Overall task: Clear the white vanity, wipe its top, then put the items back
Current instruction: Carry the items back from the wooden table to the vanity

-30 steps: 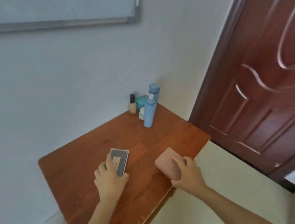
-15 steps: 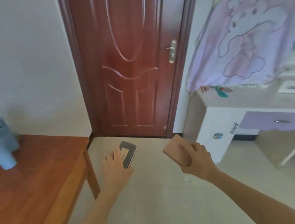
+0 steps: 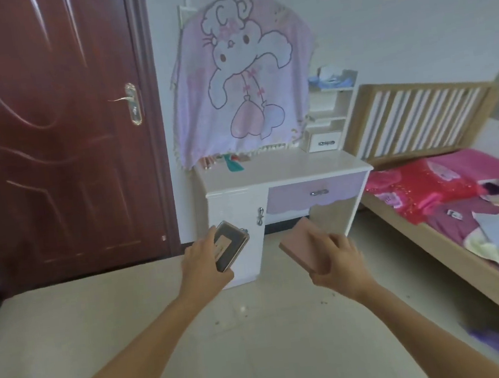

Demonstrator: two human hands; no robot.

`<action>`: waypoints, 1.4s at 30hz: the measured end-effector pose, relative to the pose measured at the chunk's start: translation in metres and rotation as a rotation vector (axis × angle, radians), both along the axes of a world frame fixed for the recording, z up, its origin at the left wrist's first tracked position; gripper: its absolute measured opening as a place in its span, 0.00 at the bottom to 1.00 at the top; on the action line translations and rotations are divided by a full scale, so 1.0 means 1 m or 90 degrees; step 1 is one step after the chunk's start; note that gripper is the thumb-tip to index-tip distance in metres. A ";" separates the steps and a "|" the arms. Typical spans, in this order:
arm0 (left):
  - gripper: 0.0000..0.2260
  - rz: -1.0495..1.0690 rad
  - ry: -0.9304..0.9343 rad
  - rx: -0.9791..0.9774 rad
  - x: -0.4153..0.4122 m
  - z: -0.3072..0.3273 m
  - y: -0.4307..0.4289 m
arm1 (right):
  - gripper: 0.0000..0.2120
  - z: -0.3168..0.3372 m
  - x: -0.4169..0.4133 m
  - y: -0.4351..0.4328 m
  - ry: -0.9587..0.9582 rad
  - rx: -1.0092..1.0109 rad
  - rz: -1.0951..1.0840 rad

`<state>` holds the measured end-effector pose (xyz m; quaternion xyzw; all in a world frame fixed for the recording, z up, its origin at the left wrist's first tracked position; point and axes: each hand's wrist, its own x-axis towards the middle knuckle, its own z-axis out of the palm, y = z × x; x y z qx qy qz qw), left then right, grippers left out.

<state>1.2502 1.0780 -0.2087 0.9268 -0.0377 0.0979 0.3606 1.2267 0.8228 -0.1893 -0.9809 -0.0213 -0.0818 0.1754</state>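
The white vanity (image 3: 283,169) stood at twelve o'clock, small items along its back edge. The left hand (image 3: 202,267) gripped a dark case (image 3: 233,246); the right hand (image 3: 339,261) clasped a pink box (image 3: 303,249).

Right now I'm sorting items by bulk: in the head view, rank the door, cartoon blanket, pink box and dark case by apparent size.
1. Door, partly cut off by the frame.
2. Cartoon blanket.
3. Pink box and dark case: they look alike, and both are close to the camera and partly covered by the hands, so I won't rank them.
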 end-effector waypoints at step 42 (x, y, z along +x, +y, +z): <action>0.35 0.049 0.087 -0.039 0.491 -0.034 -0.276 | 0.39 -0.035 0.450 -0.285 0.040 -0.040 -0.171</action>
